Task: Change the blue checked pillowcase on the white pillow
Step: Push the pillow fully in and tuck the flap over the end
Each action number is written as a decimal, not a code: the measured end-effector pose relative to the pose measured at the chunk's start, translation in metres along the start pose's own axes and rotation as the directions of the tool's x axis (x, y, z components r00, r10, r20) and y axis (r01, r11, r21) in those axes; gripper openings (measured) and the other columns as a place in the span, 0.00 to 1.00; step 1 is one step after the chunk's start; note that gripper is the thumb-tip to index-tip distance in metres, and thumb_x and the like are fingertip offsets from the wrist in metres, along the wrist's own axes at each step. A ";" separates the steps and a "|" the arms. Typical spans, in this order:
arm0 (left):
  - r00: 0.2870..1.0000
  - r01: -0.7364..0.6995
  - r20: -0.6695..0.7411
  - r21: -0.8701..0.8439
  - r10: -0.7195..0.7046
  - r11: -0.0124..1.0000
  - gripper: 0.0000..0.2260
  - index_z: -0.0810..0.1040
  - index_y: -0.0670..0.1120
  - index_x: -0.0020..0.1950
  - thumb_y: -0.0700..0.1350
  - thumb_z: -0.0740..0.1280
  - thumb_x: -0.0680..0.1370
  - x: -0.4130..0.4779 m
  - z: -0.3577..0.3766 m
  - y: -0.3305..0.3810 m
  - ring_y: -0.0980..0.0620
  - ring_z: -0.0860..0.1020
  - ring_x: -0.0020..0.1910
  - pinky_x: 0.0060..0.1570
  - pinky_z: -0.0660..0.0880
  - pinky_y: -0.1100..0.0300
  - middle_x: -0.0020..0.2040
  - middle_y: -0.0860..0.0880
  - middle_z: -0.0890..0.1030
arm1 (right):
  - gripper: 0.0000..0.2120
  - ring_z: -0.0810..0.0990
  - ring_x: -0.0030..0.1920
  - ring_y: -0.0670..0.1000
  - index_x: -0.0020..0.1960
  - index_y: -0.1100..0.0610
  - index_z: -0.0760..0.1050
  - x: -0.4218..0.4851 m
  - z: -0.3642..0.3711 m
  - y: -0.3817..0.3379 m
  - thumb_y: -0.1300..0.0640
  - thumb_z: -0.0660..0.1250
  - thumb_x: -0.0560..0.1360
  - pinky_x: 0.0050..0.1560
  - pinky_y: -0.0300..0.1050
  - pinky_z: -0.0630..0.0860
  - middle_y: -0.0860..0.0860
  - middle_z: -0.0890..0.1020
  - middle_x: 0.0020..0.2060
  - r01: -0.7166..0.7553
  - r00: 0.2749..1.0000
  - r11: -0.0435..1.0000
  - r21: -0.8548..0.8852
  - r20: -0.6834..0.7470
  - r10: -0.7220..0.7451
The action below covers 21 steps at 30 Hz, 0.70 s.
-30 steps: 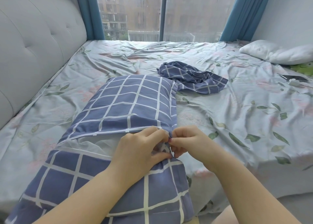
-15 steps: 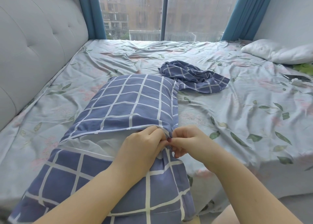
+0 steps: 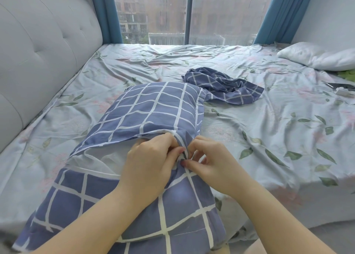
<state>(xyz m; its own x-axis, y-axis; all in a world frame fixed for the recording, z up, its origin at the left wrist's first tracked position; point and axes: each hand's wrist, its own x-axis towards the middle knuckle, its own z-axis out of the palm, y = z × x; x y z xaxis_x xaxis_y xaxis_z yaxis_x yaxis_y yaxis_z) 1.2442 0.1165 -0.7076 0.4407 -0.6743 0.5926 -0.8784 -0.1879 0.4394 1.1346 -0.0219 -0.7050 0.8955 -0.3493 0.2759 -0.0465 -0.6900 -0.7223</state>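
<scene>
A pillow in a blue checked pillowcase (image 3: 153,109) lies lengthwise on the bed in front of me. The case gapes along a slit across its middle, where the white pillow (image 3: 99,157) shows. My left hand (image 3: 149,163) and my right hand (image 3: 209,161) meet at the right end of that slit. Both pinch the case's edge there between thumb and fingers. A second blue checked pillowcase (image 3: 224,86) lies crumpled on the sheet just beyond the pillow.
The bed has a pale floral sheet (image 3: 269,130) and a grey tufted headboard (image 3: 38,52) on the left. A bare white pillow (image 3: 317,56) rests at the far right, with a dark phone (image 3: 340,85) near it. A window with blue curtains is behind.
My fingers have shifted slightly on the case's edge at the slit's right end. The view moved a little; the pillow and spare case stayed put.
</scene>
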 end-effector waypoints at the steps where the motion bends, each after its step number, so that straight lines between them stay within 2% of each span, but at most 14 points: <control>1: 1.000 0.008 -0.023 0.031 -0.007 0.999 0.08 0.73 0.50 0.40 0.49 0.63 0.79 -0.001 -0.001 0.001 0.54 0.74 0.34 0.40 0.71 0.56 0.34 0.58 0.75 | 0.14 0.78 0.39 0.48 0.36 0.50 0.71 0.001 -0.001 0.000 0.61 0.74 0.72 0.39 0.34 0.71 0.44 0.75 0.37 0.002 1.000 1.000 -0.005 0.008 -0.001; 4: 0.994 0.056 -0.094 0.081 -0.048 0.995 0.09 0.73 0.49 0.41 0.50 0.61 0.79 -0.002 -0.004 0.004 0.53 0.71 0.33 0.45 0.71 0.53 0.35 0.58 0.74 | 0.11 0.77 0.39 0.51 0.37 0.53 0.71 0.002 -0.003 0.002 0.61 0.71 0.73 0.38 0.38 0.71 0.46 0.75 0.38 0.001 0.999 0.998 -0.063 0.050 0.002; 6: 0.988 0.095 -0.127 0.071 -0.086 0.993 0.08 0.72 0.49 0.41 0.49 0.62 0.79 -0.002 -0.007 0.002 0.54 0.68 0.33 0.43 0.69 0.54 0.34 0.59 0.71 | 0.09 0.77 0.39 0.52 0.38 0.55 0.71 0.002 -0.005 0.005 0.61 0.70 0.74 0.38 0.38 0.71 0.46 0.75 0.38 -0.009 0.997 0.997 -0.074 0.073 0.015; 10: 0.985 0.121 -0.135 0.062 -0.111 0.991 0.08 0.73 0.47 0.42 0.47 0.62 0.79 -0.005 -0.015 -0.001 0.51 0.72 0.32 0.39 0.68 0.54 0.33 0.57 0.73 | 0.09 0.77 0.39 0.51 0.38 0.56 0.72 0.001 -0.013 0.010 0.62 0.70 0.74 0.38 0.34 0.68 0.46 0.75 0.38 -0.054 0.993 0.997 -0.063 0.106 0.060; 15: 0.977 0.156 -0.155 0.047 -0.147 0.987 0.08 0.72 0.47 0.42 0.48 0.61 0.79 -0.007 -0.021 -0.010 0.50 0.73 0.33 0.40 0.72 0.50 0.33 0.56 0.74 | 0.09 0.76 0.37 0.48 0.36 0.54 0.73 0.002 -0.022 0.016 0.62 0.71 0.72 0.38 0.36 0.69 0.46 0.76 0.36 -0.092 0.985 0.990 -0.110 0.134 0.106; 17: 0.980 0.148 -0.140 0.017 -0.144 0.989 0.08 0.73 0.47 0.43 0.48 0.61 0.80 -0.008 -0.023 -0.012 0.51 0.73 0.34 0.42 0.71 0.52 0.35 0.55 0.75 | 0.08 0.77 0.38 0.46 0.37 0.54 0.75 0.002 -0.020 0.015 0.61 0.72 0.71 0.39 0.35 0.69 0.45 0.77 0.37 -0.066 0.993 0.990 -0.121 0.092 0.078; 19: 0.983 0.140 -0.121 -0.019 -0.141 0.990 0.09 0.74 0.47 0.43 0.50 0.61 0.80 -0.010 -0.023 -0.012 0.53 0.73 0.36 0.43 0.70 0.55 0.36 0.55 0.76 | 0.06 0.79 0.43 0.44 0.42 0.51 0.77 0.003 -0.014 0.008 0.57 0.75 0.71 0.43 0.32 0.70 0.43 0.77 0.43 0.010 1.000 0.993 -0.119 0.000 -0.010; 21: 0.988 0.129 -0.087 -0.024 -0.131 0.991 0.11 0.74 0.48 0.43 0.52 0.59 0.80 -0.013 -0.021 -0.010 0.54 0.74 0.37 0.44 0.69 0.58 0.37 0.55 0.77 | 0.11 0.79 0.45 0.44 0.49 0.50 0.79 0.006 -0.005 -0.002 0.51 0.77 0.70 0.46 0.30 0.72 0.43 0.77 0.47 0.111 0.987 0.988 -0.107 -0.103 -0.122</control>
<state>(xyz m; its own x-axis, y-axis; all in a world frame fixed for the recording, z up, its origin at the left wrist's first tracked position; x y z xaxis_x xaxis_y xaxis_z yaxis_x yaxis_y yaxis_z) 1.2505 0.1418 -0.7057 0.5663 -0.5794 0.5862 -0.8094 -0.2566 0.5283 1.1383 -0.0255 -0.6987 0.8440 -0.3256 0.4261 0.0064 -0.7883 -0.6152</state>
